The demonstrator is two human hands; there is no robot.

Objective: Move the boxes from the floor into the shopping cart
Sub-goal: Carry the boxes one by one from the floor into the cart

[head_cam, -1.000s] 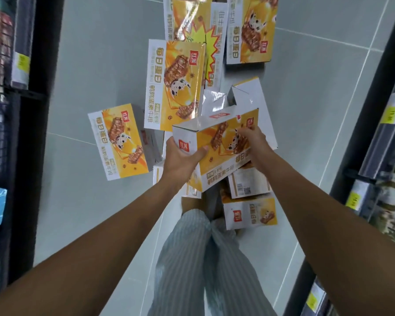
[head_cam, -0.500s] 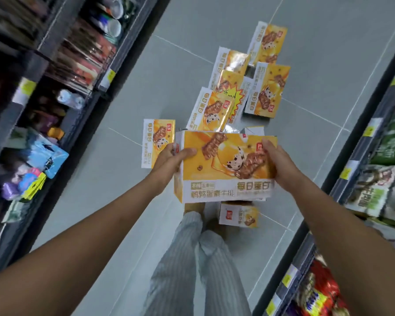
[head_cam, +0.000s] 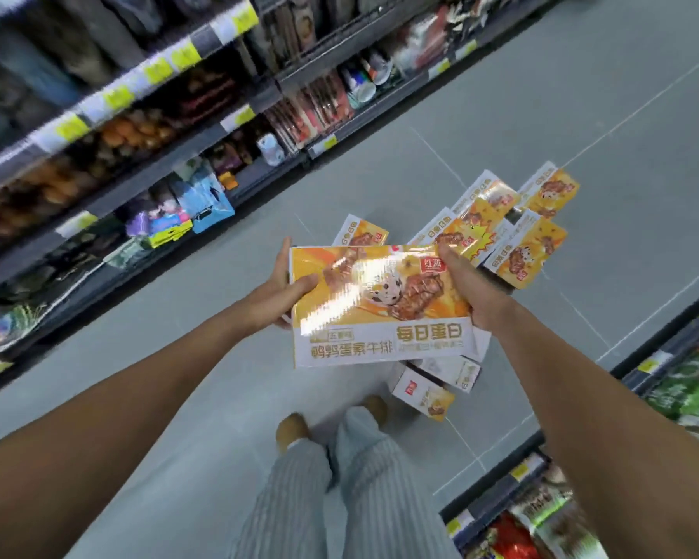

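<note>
I hold a flat yellow and white box (head_cam: 380, 304) with a food picture, face up, well above the floor. My left hand (head_cam: 279, 290) grips its left end and my right hand (head_cam: 467, 286) grips its right end. Several matching boxes (head_cam: 529, 252) lie in a loose pile on the grey floor beyond and below the held box. Two more boxes (head_cam: 422, 395) lie closer, near my feet. No shopping cart is in view.
Stocked store shelves (head_cam: 146, 163) run along the left side of the aisle. More shelves (head_cam: 670, 381) with packaged goods line the right. Grey tiled floor (head_cam: 202, 397) lies between them. My legs in striped trousers (head_cam: 340, 490) stand at the bottom centre.
The box has risen off the pile and turned face up toward me. My view has swung left, so the left shelves fill more of the frame and the pile sits farther right.
</note>
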